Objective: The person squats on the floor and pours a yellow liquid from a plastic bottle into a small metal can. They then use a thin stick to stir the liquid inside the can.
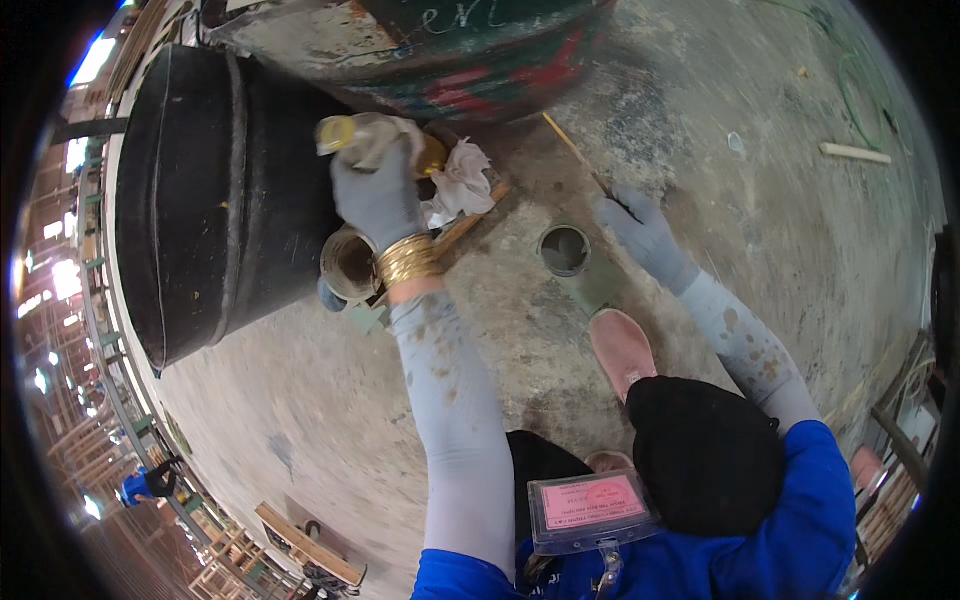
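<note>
Upper centre of the frame: the left hand (378,195), gloved, is closed around a rag-wrapped bottle (362,135) held against the black drum (215,200). Right of centre, the right hand (640,228) is pinched shut on a thin stick (575,152), its tip raised off the concrete floor (720,150). Between them an open can (565,250) is seen, and another can (350,265) below the left wrist. A spill is judged likely if the tilted bottle slips inside its loose rag; the can could be knocked by the wrist.

Even, soft daylight fills the scene; shadows on the concrete floor (760,200) are faint. Bright openings at the left rim blow out to white glare. Fisheye bending warps the edges, with dark vignetted corners and slight blur.
</note>
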Demonstrator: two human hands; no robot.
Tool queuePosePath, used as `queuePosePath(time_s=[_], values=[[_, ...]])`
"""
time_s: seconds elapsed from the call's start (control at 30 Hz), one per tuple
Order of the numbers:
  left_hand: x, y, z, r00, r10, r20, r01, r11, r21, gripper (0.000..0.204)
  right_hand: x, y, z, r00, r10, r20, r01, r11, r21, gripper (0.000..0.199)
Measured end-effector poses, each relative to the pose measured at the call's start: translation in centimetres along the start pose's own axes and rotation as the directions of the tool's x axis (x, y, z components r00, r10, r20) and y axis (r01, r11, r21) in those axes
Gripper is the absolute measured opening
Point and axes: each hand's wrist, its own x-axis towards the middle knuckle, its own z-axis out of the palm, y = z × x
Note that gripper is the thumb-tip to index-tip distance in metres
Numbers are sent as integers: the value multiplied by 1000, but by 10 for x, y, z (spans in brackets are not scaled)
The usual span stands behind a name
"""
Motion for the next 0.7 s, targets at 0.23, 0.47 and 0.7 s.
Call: queuePosePath(time_s=[0.23,0.47,0.7], values=[[16,114,-108,908,419,-27,-390,816,-427,53,-50,29,-37,995,28,-92,-23,999,47,23],[-18,92,-161,946,299,120,-139,716,-684,65,-89,37,-43,868,-494,-52,377,723,-578,21],[-160,31,-126,929,-141,342,330,736,-592,66,-37,-1,-14,950,-182,255,311,634,-708,28]])
